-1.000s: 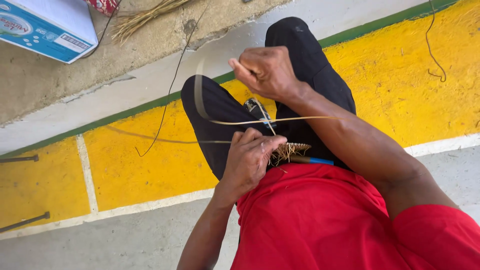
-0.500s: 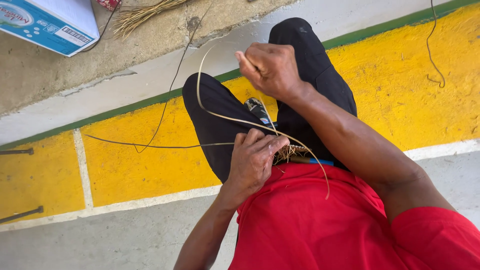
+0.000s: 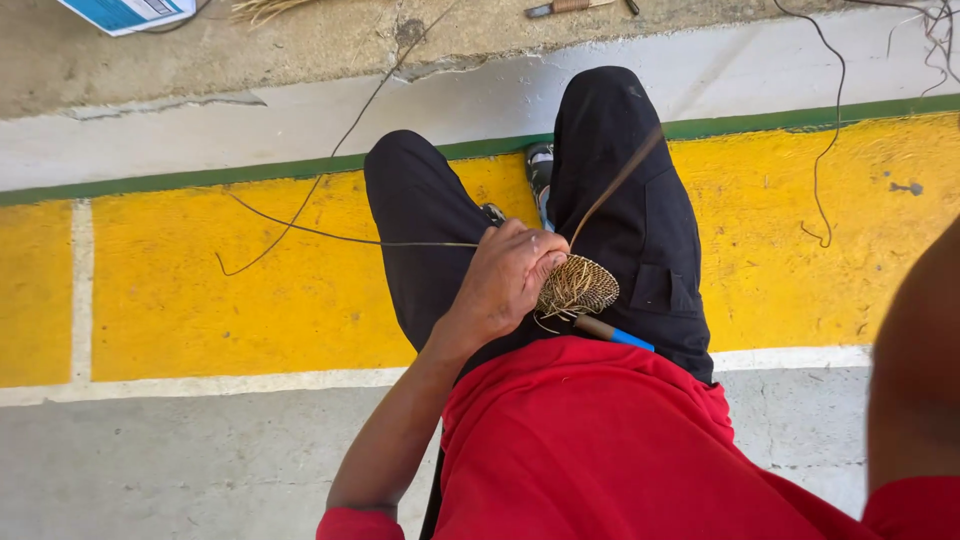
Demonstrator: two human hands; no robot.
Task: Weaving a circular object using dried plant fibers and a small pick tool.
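Weave [image 3: 580,287], a small round disc of tan straw, is lying on the lap, over the black trousers [image 3: 640,230] between the knees. Left hand [image 3: 505,280] is pinching its left edge, fingers [image 3: 545,250] curled tight around the rim. A flat strand [image 3: 615,185] is rising from the weave up and to the right, blurred along its length. A thin dark fibre [image 3: 330,238] is running from the left hand out over the yellow floor [image 3: 200,300]. A tool with a brown and blue handle [image 3: 610,332] is lying just under the weave, against the red shirt [image 3: 600,450]. Right arm [image 3: 915,390] is showing only as a forearm at the frame edge; its hand is out of view.
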